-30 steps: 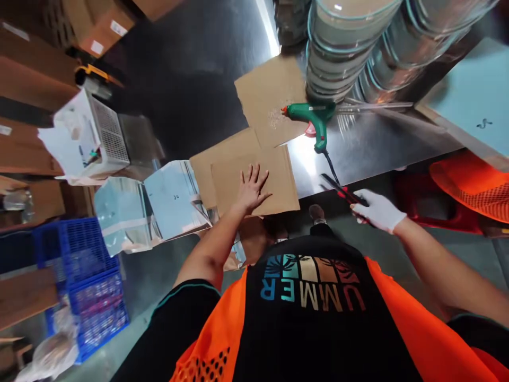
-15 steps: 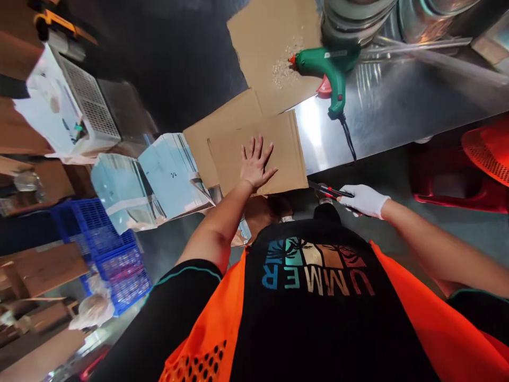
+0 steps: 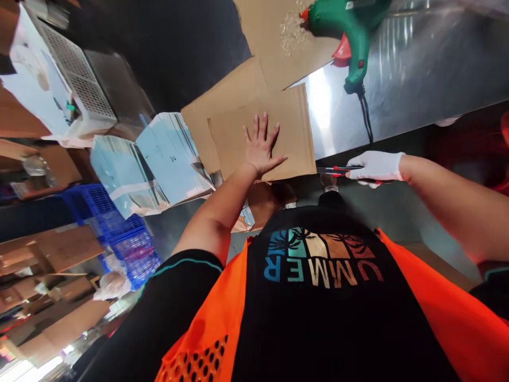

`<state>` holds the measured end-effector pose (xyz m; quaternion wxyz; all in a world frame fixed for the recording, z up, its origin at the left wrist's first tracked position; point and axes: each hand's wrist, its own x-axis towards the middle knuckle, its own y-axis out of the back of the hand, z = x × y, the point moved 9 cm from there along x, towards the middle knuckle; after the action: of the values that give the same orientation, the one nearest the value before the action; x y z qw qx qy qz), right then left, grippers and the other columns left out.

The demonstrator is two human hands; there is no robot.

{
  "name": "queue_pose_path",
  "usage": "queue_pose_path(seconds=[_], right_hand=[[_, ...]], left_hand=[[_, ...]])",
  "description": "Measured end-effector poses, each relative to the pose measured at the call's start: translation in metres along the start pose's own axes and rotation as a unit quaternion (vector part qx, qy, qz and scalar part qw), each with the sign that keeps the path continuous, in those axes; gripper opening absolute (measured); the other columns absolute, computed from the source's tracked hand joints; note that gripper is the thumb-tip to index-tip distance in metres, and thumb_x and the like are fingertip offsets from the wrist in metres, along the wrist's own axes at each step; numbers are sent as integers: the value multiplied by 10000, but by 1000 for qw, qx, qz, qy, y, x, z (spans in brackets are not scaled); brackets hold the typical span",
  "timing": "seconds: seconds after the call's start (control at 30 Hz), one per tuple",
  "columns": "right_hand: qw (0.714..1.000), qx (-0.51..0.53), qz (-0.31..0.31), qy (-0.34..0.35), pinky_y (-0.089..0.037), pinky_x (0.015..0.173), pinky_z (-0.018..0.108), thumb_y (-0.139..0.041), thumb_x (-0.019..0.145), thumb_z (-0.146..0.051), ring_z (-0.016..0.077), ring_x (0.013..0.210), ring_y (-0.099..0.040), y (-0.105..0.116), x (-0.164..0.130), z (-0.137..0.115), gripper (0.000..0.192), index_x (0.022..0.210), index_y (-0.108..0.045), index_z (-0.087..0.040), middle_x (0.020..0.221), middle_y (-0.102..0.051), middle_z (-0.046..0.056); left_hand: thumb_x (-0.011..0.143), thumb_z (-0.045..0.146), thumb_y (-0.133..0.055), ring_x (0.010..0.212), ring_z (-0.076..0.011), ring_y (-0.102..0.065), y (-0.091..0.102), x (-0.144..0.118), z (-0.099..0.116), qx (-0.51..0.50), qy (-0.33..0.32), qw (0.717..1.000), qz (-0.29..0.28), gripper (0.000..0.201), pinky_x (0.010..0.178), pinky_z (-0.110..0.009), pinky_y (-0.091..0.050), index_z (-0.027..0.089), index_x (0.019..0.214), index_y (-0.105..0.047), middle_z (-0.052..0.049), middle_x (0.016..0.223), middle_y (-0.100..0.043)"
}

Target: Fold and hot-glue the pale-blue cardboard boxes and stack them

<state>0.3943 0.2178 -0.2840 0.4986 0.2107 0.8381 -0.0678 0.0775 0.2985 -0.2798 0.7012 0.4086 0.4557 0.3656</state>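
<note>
A strong white glare lies on the metal tabletop [image 3: 421, 85] — toward one o'clock from the centre — while toward eleven o'clock everything is nearly black. The bare left hand [image 3: 260, 151] is lit clearly. Toward nine o'clock the boxes [image 3: 66, 249] look smeared and stretched by the wide lens; at eight o'clock, brightness burns out to white.

We lose the top of the green glue gun [image 3: 360, 40] past the far edge. The left hand [image 3: 261, 149] hides some cardboard sheet [image 3: 294, 132]; the gloved right hand [image 3: 376, 166] covers part of the cutter [image 3: 336, 170]. At left, the mark [image 3: 173, 158] on the pale blue stack [image 3: 163, 146] is too small to read.
</note>
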Motion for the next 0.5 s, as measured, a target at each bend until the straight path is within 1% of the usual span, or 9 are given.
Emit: queue_pose_path(seconds=[0.07, 0.13, 0.23, 0.27, 0.33, 0.43, 0.5], right_hand=[[999, -15, -25, 30, -326, 547, 232, -564, 1101, -246, 37, 435, -492, -8, 3, -16, 225, 910, -617, -140, 547, -555, -70], [997, -34, -39, 55, -359, 518, 245, -612, 1059, -259, 81, 445, -500, -13, 9, -31, 214, 865, -590, -173, 550, -569, -50], [995, -66, -31, 61, -349, 507, 265, -654, 1021, -291, 103, 446, -478, -15, 19, -41, 230, 832, -567, -192, 538, -545, -43], [995, -77, -30, 60, -344, 508, 271, -649, 1021, -298, 108, 444, -474, -16, 21, -41, 215, 850, -573, -193, 544, -544, -42], [994, -85, -31, 54, -339, 511, 282, -615, 1038, -312, 118, 437, -478, -16, 21, -35, 173, 914, -591, -193, 567, -551, -39], [996, -73, -39, 36, -348, 515, 287, -576, 1069, -343, 133, 432, -501, -15, 16, -20, 156, 1025, -603, -196, 580, -557, -42], [997, -63, -43, 25, -345, 513, 283, -569, 1083, -358, 134, 432, -505, -17, 17, -15, 168, 1069, -608, -195, 566, -543, -50]], left_hand=[[713, 969, -685, 1709, -508, 154, 1, 2, 3, 5, 17, 1000, -3, 1347, 1283, -727, 219, 220, 1768, -312, -175, 1883, -8], [655, 996, -693, 1710, -510, 152, 2, 3, 6, 9, 28, 1000, -4, 1400, 1294, -726, 215, 234, 1767, -317, -163, 1882, -11], [610, 1014, -688, 1713, -485, 175, 3, 3, 6, -2, 37, 999, -6, 1435, 1311, -708, 225, 251, 1768, -318, -128, 1884, -20], [604, 1020, -678, 1711, -460, 208, 3, 3, 5, -14, 38, 999, -7, 1434, 1319, -690, 232, 267, 1770, -315, -96, 1887, -22], [606, 1037, -633, 1687, -383, 323, 1, 3, 4, -40, 42, 998, -12, 1426, 1333, -641, 254, 300, 1777, -288, -4, 1887, -23], [599, 1080, -527, 1568, -261, 538, 0, 2, 3, -53, 50, 997, -20, 1450, 1326, -574, 306, 305, 1788, -230, 122, 1870, -6], [591, 1084, -499, 1492, -174, 610, 0, 3, 4, -46, 55, 997, -19, 1439, 1330, -534, 311, 324, 1785, -240, 174, 1856, 0]])
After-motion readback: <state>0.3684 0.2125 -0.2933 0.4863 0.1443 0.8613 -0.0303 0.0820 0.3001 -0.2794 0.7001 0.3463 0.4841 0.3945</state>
